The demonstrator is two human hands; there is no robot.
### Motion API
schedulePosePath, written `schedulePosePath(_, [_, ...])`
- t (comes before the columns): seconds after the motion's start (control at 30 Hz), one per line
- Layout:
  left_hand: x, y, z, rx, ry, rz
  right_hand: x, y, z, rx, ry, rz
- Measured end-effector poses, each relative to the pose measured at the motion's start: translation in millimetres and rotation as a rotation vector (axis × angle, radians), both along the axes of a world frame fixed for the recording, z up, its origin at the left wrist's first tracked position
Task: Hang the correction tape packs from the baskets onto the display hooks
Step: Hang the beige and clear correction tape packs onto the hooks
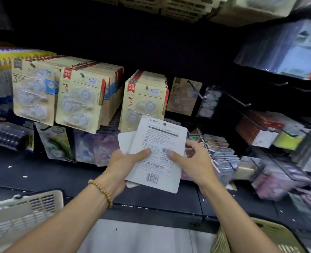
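Seemingly mid-sort, a person stands at a dark shop display and holds a small fanned stack of correction tape packs (pixel 158 152) at chest height, near the middle of the scene, with their white printed backs and a barcode facing the camera. The left hand (pixel 122 167), a bead bracelet (pixel 101 190) on its wrist, grips the stack from the left with the thumb pressed across the top card. The right hand (pixel 191 161) grips the right edge, thumb on the card face and fingers curled behind. These packs look light and stiff: flat cardboard with a clear plastic blister on the hidden front. They probably slide over one another easily, so a pinch on the lower card edge seems safest, leaving the round hang hole (pixel 164 124) at the top free for a hook. Just beyond the stack, a row of hung packs (pixel 143 99) fills a hook, with fuller rows (pixel 78 99) to the left. To the right, two bare hooks (pixel 238 99) jut out from the dark back panel. Below runs a dark shelf (pixel 41 172) with pale specks. At the near left sits a pale slotted basket (pixel 21 214); at the near right is the rim of a yellowish basket (pixel 271 234). Blurred stationery hangs far right.
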State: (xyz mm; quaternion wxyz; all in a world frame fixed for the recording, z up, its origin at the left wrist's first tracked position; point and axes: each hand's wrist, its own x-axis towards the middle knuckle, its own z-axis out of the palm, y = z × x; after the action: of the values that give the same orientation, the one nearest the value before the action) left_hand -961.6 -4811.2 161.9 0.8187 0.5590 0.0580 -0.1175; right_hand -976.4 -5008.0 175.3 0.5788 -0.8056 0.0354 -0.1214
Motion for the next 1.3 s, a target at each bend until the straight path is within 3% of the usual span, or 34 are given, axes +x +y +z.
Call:
schedulePosePath(0.2, [0.0, -44.7, -1.4, -0.095, -0.006, 0.004, -7.8, -31.8, -8.8, 0.121, 0.098, -0.119])
schedulePosePath(0.3, [-1.0, -55.3, 0.7, -0.148, 0.009, -0.052, -13.1, -41.6, -7.3, 0.425, 0.135, -0.164])
schedulePosePath(0.4, [-3.7, -60.6, 4.7, -0.115, -0.030, -0.150, -18.9, -49.4, 4.4, 0.735, 0.137, -0.081])
schedulePosePath(0.63, [-12.4, -79.0, 6.3, -0.152, -0.013, -0.224, -36.2, -53.9, 10.7, 1.029, 0.187, 0.061])
schedulePosePath(0.7, [-11.3, -82.7, 4.6, -0.130, 0.020, -0.239, -38.9, -56.0, 9.8, 0.958, 0.177, 0.035])
schedulePosePath(0.87, [-9.0, -85.4, -1.5, -0.081, 0.101, -0.320, -38.5, -58.1, 4.7, 0.561, 0.108, -0.177])
schedulePosePath(1.1, [-0.2, -74.7, -11.7, -0.014, 0.153, -0.343, -35.3, -65.4, 16.2, 0.511, -0.025, -0.260])
schedulePosePath(1.23, [3.7, -65.8, -12.3, 0.051, 0.025, -0.192, -33.7, -84.3, 22.3, 0.151, -0.163, -0.475])
schedulePosePath(1.3, [5.7, -62.5, -11.2, 0.094, -0.045, -0.158, -36.1, -89.5, 26.7, -0.099, -0.284, -0.461])
